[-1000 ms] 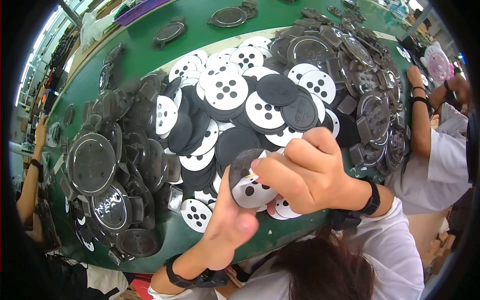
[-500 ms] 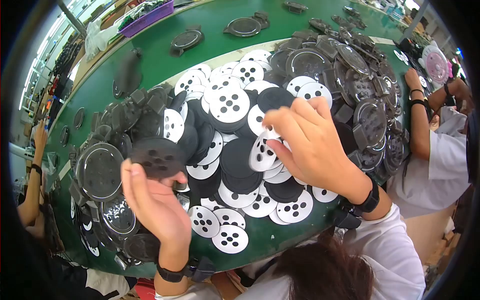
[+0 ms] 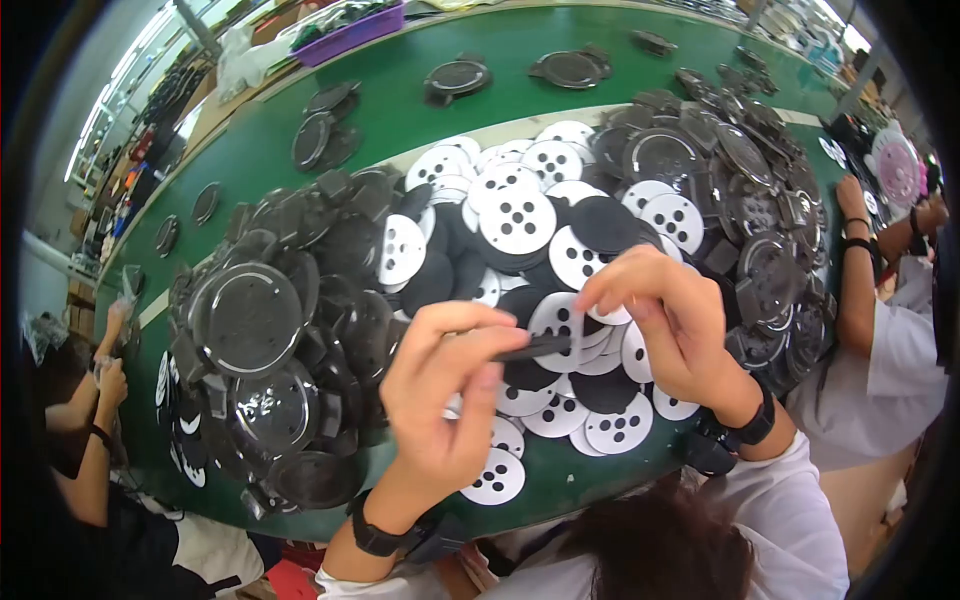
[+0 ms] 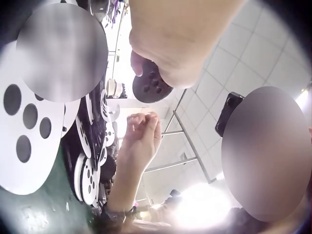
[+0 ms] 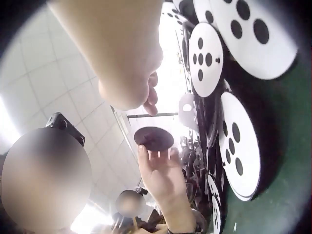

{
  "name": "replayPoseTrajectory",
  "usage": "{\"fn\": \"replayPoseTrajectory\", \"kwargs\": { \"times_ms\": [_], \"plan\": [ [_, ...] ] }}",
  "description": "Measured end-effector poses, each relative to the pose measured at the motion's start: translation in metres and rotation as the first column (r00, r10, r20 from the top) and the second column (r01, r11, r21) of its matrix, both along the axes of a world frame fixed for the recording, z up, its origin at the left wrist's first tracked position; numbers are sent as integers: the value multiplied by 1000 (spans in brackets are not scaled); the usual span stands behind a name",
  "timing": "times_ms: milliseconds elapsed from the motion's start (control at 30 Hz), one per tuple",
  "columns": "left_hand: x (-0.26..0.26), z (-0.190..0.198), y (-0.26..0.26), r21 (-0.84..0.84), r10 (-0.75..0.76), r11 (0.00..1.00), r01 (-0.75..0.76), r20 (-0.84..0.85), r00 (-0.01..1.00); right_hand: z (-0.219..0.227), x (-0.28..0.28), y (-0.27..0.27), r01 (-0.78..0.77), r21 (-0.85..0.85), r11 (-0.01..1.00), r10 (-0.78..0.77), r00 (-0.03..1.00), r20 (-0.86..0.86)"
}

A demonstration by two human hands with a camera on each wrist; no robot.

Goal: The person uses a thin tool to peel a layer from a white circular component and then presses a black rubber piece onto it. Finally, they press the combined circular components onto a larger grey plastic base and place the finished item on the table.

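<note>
My left hand (image 3: 445, 385) grips a thin black disc (image 3: 535, 347), seen edge-on in the head view, over the pile. The left wrist view shows several round marks on that disc (image 4: 152, 83). Close to it on the right is my right hand (image 3: 670, 320), fingers loosely bent, with nothing between them in either wrist view. A pale, thin disc (image 3: 556, 330) overlaps its fingertips in the head view; in the right wrist view this pale disc (image 5: 187, 109) shows apart from the fingers. Below lie many white discs (image 3: 517, 218) with dark spots, and plain black discs (image 3: 603, 224).
Dark, shiny round covers with tabs are heaped at left (image 3: 250, 318) and right (image 3: 765, 265). More covers (image 3: 458, 78) lie along the back of the green table (image 3: 400, 130). A purple basket (image 3: 350, 32) stands at the back left. Other people work at both sides.
Both hands were together at a disc with a white layer lifting off. They parted, left with the black disc, right with a white one. Now the left hand is back beside the right.
</note>
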State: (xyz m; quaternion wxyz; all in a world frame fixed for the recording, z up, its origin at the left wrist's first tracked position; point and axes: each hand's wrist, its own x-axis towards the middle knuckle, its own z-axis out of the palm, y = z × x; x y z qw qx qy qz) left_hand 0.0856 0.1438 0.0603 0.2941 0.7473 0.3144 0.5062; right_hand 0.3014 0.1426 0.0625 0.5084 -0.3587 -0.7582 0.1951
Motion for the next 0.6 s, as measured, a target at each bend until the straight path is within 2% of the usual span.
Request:
{"fn": "replayPoseTrajectory", "kwargs": {
  "times_ms": [33, 67, 100, 133, 167, 200, 233, 300, 333, 400, 433, 467, 533, 600],
  "plan": [
    [1, -2, 2, 60, -22, 998, 22, 0, 1000, 4, 0, 1, -61, 110, 992, 55, 997, 54],
    [0, -4, 2, 119, -44, 992, 44, -5, 999, 8, 2, -4, -132, 78, 988, 127, 989, 71],
    [-1, -8, 1, 102, -85, 991, 85, -2, 996, 8, 1, -7, -161, 76, 984, 159, 987, 24],
    [2, -3, -5, 16, -83, 996, 83, -11, 997, 8, 1, -8, -185, 75, 980, 187, 982, -18],
    [2, -4, -4, 81, -76, 993, 80, -56, 996, 9, 4, -8, -260, 6, 966, 260, 965, -29],
    [3, -5, -4, 143, -69, 986, 83, -99, 993, 11, 2, -7, -269, 9, 963, 269, 963, -27],
    [6, -7, -4, 145, -62, 987, 76, -98, 993, 13, -1, -7, -309, -105, 945, 301, 950, -83],
    [10, -12, -3, 386, 23, 922, 8, -74, 997, 11, -2, -8, -420, -301, 856, 366, 904, -222],
    [10, -10, -3, 390, 30, 921, 3, -79, 996, 9, -2, -9, -428, -296, 854, 373, 900, -225],
    [9, -6, -5, 477, 48, 879, 12, -114, 992, 5, 0, -9, -644, -531, 551, 420, 764, -490],
    [8, 4, -11, 371, 29, 928, 43, -186, 982, 1, 2, -5, -699, -499, 512, 483, 715, -506],
    [7, 2, -11, 375, 33, 926, 40, -187, 982, 2, 0, -4, -702, -495, 512, 488, 712, -505],
    [12, -6, -8, 574, 82, 819, 14, -142, 986, 3, -3, -5, -779, -467, 418, 404, 620, -673],
    [15, -2, -9, 614, 94, 789, 6, -131, 987, 2, 0, -7, -759, -478, 441, 412, 645, -643]
  ]
}}
